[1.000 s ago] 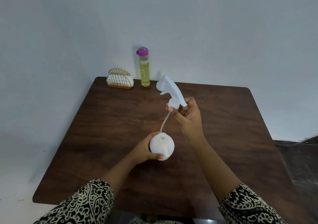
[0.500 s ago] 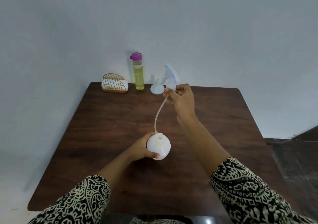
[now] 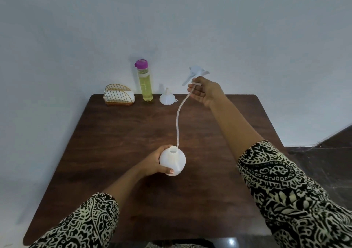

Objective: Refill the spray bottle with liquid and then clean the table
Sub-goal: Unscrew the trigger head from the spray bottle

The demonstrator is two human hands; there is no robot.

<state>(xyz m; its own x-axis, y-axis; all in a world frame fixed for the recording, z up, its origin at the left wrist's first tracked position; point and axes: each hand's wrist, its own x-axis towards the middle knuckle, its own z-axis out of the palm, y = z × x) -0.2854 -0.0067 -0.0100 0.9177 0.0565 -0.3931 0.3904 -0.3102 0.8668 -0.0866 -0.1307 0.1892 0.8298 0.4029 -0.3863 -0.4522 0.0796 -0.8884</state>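
Since the earlier frame the spray head is lifted higher and farther right, pinched in the right hand; its one dip tube is nearly drawn out of the one white spray bottle, gripped by the left hand on the table. At the far edge are seen one funnel, one yellow-liquid bottle and one wire holder.

Dark wooden table, napkin holder, yellow liquid bottle, funnel, spray bottle
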